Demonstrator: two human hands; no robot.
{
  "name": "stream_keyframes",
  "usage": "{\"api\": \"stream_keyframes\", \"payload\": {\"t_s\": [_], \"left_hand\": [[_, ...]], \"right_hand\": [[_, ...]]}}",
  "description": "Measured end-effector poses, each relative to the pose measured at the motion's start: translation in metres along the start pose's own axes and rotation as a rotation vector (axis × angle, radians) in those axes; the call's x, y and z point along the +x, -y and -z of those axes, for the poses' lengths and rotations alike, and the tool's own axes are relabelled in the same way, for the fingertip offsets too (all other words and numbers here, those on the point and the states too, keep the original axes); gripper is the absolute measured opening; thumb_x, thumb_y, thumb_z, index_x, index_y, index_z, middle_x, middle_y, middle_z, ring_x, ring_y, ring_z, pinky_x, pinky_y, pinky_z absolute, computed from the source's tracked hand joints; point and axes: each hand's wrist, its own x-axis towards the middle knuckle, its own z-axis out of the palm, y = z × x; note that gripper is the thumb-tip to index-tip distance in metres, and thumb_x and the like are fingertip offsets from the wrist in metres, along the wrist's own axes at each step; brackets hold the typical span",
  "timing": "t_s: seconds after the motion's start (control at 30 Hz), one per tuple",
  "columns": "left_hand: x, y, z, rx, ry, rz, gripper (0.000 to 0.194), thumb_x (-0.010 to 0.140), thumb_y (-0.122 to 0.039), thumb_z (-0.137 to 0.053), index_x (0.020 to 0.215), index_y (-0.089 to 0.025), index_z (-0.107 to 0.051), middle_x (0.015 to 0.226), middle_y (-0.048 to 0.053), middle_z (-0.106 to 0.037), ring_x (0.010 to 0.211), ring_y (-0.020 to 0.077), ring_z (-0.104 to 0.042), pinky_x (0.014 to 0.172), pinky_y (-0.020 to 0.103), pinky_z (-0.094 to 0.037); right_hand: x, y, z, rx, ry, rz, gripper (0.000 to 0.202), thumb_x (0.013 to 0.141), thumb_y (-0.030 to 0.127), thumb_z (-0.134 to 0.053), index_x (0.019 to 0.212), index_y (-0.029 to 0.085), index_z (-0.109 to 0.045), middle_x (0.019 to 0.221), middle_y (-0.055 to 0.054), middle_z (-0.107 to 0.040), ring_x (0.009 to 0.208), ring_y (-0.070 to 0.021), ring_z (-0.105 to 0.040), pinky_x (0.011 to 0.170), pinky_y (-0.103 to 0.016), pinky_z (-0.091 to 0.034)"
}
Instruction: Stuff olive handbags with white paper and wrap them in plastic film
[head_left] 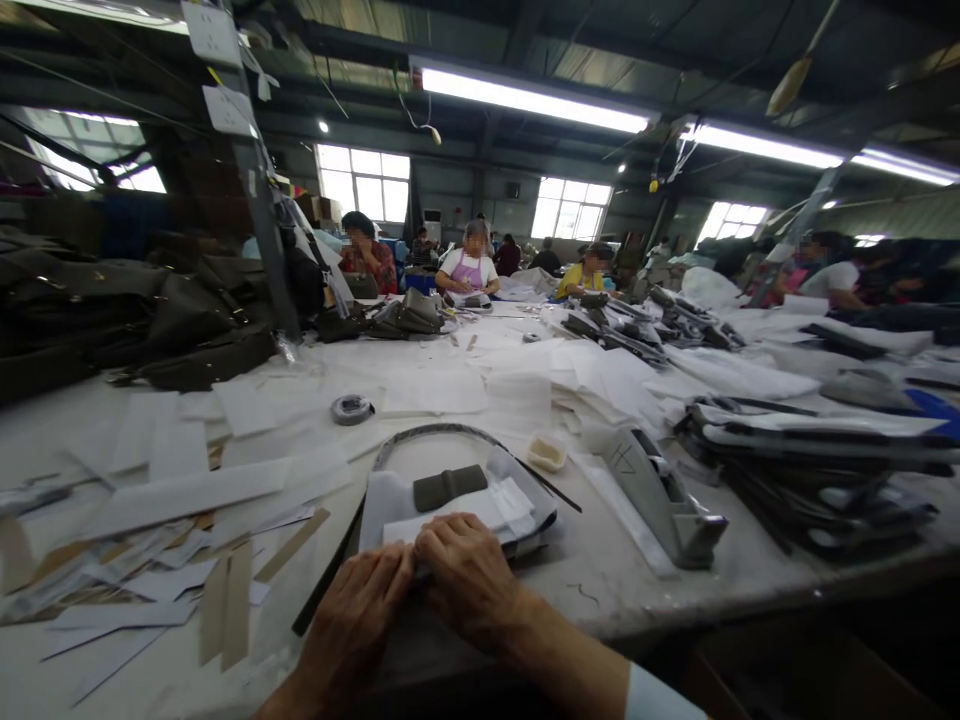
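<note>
A bag [544,508], partly covered in white packing sheet, lies on the table in front of me. Its wrapped handle [439,430] arches away at the far side. A folded olive piece [450,487] sits on top, beside a white sheet [487,508]. My left hand [367,590] is closed at the bag's near edge, fingers bent over it. Right against it, my right hand [469,575] also grips that near edge, its knuckles up. The fingertips and what lies under the palms are hidden. A dark strap [330,570] sticks out to the left.
A grey tape dispenser [664,500] and a small tub [547,453] stand to the right. Dark bags [817,460] are stacked farther right. Paper strips [225,610] litter the left, near a tape roll [352,409]. Several people work across the table.
</note>
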Motion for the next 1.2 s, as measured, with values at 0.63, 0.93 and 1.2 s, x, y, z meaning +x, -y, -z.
{"api": "stream_keyframes", "payload": {"t_s": [0.63,0.93,1.2], "left_hand": [[-0.015,-0.006,-0.009,-0.118,0.037,0.146,0.042,0.094,-0.007,-0.037,0.124,-0.022,-0.061,0.118,0.005,-0.069,0.106,0.0197,-0.064,0.094,0.034,-0.042],[-0.018,-0.006,-0.008,-0.107,0.067,0.128,0.045,0.095,-0.007,-0.032,0.126,-0.022,-0.06,0.122,0.007,-0.067,0.109,0.0209,-0.062,0.096,0.035,-0.042],[-0.014,-0.008,-0.011,-0.084,0.007,0.145,0.039,0.095,-0.007,-0.036,0.124,-0.02,-0.06,0.119,0.008,-0.068,0.105,0.0219,-0.063,0.091,0.037,-0.044]], "right_hand": [[-0.031,-0.218,0.05,-0.26,0.233,-0.727,0.009,0.082,0.027,-0.071,0.083,0.019,-0.074,0.089,-0.005,-0.07,0.087,-0.0201,-0.065,0.077,-0.028,-0.045],[-0.072,-0.213,0.113,-0.251,0.085,-0.815,0.02,0.087,0.035,-0.06,0.077,0.02,-0.067,0.083,-0.003,-0.069,0.08,-0.0179,-0.063,0.074,-0.028,-0.044],[-0.144,-0.183,0.102,-0.356,0.148,-0.849,0.005,0.081,0.022,-0.063,0.077,0.02,-0.065,0.085,-0.007,-0.07,0.073,-0.0229,-0.066,0.062,-0.032,-0.043]]}}
